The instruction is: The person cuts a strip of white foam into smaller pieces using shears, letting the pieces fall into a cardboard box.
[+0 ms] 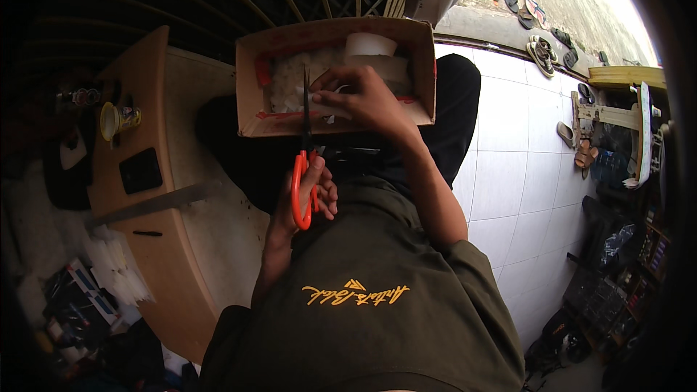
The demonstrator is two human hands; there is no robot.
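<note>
My left hand [319,187] grips a pair of scissors [299,192] by the orange handles. The dark blades point away from me over the box, parted slightly at the tips. Just right of the blades, the fingers of my right hand [367,98] pinch a thin white strip [330,107], whose material I cannot make out. Both hands work at an open cardboard box [265,127] resting across my lap. Inside it lies a heap of small whitish pieces [290,76] on the left. A white roll [370,45] sits at the far right of the heap.
On my left stands a wooden table [174,276] with a yellow cup [120,120], a black phone-like slab [140,172], a long flat blade or ruler [152,203] and a pen [147,233]. Tiled floor [508,174] lies to the right. Shoes and sandals [541,54] line the doorway.
</note>
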